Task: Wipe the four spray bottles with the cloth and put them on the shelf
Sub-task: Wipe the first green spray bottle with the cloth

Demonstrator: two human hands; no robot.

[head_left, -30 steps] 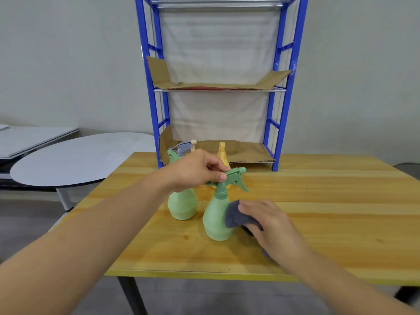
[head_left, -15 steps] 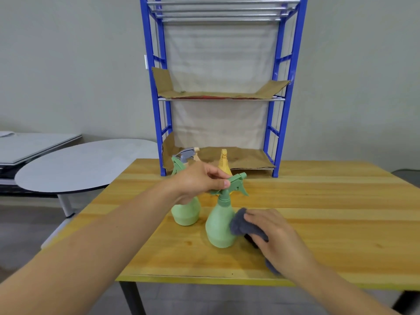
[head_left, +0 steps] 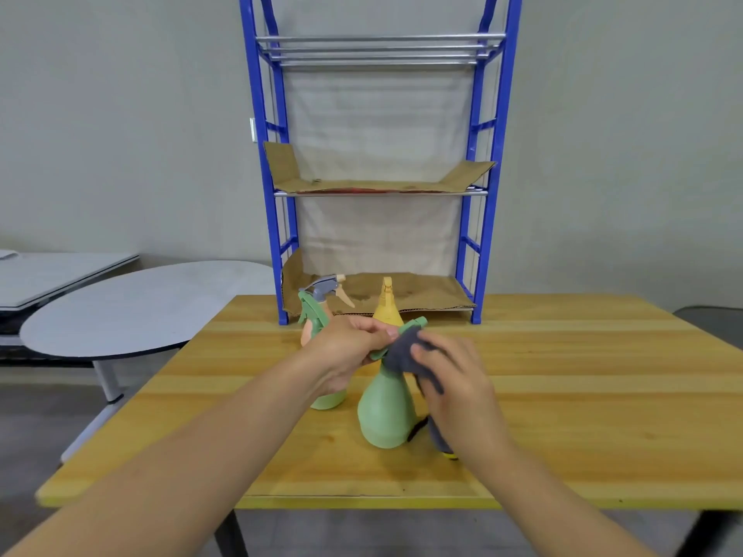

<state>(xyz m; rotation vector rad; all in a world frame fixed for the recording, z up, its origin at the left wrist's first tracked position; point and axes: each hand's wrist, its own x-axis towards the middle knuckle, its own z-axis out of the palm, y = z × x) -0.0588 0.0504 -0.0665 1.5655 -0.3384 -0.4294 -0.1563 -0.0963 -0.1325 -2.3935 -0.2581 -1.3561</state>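
Note:
A green spray bottle (head_left: 385, 412) stands upright on the wooden table (head_left: 563, 396). My left hand (head_left: 347, 351) grips its trigger head. My right hand (head_left: 454, 379) holds a grey cloth (head_left: 404, 351) against the bottle's neck and head. Behind my left hand stands a second green bottle (head_left: 329, 400), mostly hidden. Further back are a peach bottle with a grey trigger (head_left: 323, 291) and a yellow bottle (head_left: 387, 305). The blue shelf (head_left: 488, 195) stands at the table's back edge.
Cardboard sheets line the shelf's middle level (head_left: 378, 186) and bottom level (head_left: 426, 293); the top level is bare metal rods (head_left: 378, 48). A round grey table (head_left: 132, 307) stands to the left of the wooden table.
My right hand has risen with the cloth from the bottle's lower body to its neck and head. The left hand keeps its grip on the trigger head. The view has tilted upward.

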